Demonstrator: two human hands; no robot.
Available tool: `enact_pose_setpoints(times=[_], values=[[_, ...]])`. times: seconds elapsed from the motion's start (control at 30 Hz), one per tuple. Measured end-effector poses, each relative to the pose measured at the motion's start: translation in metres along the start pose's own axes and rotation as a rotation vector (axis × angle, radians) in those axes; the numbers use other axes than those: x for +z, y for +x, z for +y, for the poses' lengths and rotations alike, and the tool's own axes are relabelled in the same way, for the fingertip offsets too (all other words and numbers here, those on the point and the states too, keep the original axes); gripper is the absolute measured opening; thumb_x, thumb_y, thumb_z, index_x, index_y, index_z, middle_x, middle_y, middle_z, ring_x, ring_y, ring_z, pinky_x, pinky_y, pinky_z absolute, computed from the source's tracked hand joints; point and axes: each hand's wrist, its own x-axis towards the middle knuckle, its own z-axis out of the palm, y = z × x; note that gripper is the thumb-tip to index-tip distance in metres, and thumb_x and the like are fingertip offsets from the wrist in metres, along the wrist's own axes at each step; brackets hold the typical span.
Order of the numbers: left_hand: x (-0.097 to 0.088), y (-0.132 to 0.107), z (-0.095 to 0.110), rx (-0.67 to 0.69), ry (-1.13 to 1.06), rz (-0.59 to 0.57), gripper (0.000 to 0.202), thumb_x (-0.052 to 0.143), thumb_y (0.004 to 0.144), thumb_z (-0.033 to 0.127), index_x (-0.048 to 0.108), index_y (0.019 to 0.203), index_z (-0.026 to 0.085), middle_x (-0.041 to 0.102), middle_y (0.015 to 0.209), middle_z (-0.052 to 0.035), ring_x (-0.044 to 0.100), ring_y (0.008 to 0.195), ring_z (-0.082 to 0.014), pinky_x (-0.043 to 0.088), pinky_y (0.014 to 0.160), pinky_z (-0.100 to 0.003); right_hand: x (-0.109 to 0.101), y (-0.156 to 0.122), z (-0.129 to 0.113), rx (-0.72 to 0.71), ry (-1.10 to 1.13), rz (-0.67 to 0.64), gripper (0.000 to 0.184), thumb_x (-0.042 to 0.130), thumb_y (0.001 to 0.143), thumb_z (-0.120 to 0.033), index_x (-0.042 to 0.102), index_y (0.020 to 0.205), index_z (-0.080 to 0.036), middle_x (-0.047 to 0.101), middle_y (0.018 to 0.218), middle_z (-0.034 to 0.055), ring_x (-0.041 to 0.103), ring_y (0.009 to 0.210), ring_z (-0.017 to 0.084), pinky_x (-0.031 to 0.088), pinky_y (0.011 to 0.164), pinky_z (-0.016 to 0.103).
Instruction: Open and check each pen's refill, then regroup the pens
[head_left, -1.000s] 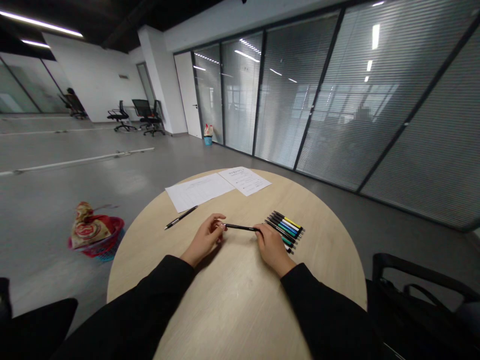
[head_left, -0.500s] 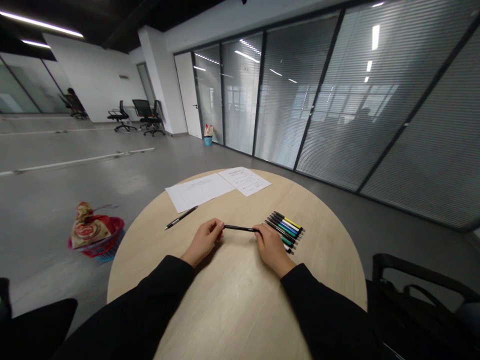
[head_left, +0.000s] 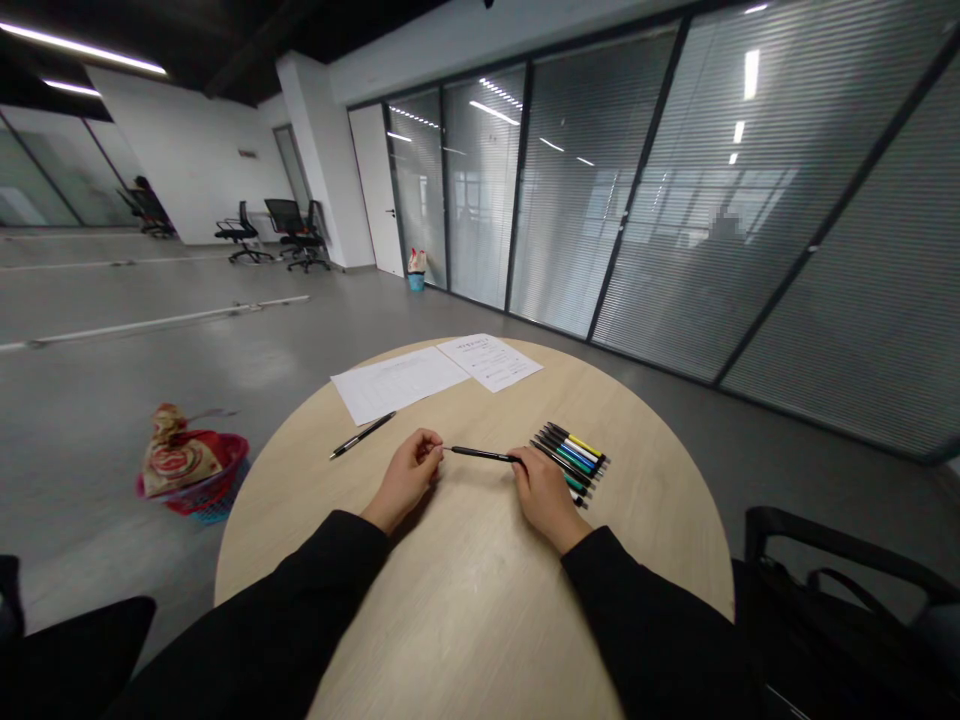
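A black pen [head_left: 484,455] lies level between my two hands just above the round wooden table [head_left: 465,600]. My right hand [head_left: 546,496] grips its right end with closed fingers. My left hand [head_left: 409,475] pinches a thin piece at the pen's left tip, a small gap showing between the fingers and the black barrel. Just right of my right hand lies a row of several pens [head_left: 574,452] with black, green, blue and yellow barrels.
Another black pen [head_left: 361,435] lies to the left on the table. Two paper sheets [head_left: 435,372] sit at the far edge. A red basket with a bag [head_left: 187,465] stands on the floor at left. A black chair [head_left: 840,590] is at right.
My left hand has drawn slightly left off the pen's tip, so a thin light piece now shows between its fingers and the barrel. The right hand has stayed put.
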Motion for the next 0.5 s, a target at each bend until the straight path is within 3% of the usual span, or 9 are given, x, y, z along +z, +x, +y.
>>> enact_pose_setpoints(times=[0.5], values=[[-0.0051,0.0010,0.0032,0.071,0.204,0.087,0.026,0.063,0.077,0.040,0.060,0.089,0.018,0.054,0.070,0.0024,0.048,0.060,-0.0127,0.038,0.057,-0.024,0.0014,0.0008,0.0039,0.016,0.020,0.030,0.024,0.046,0.093,-0.013,0.067,0.104,-0.017,0.070,0.100,0.0100,0.064,0.098,0.023,0.049,0.092,0.036]])
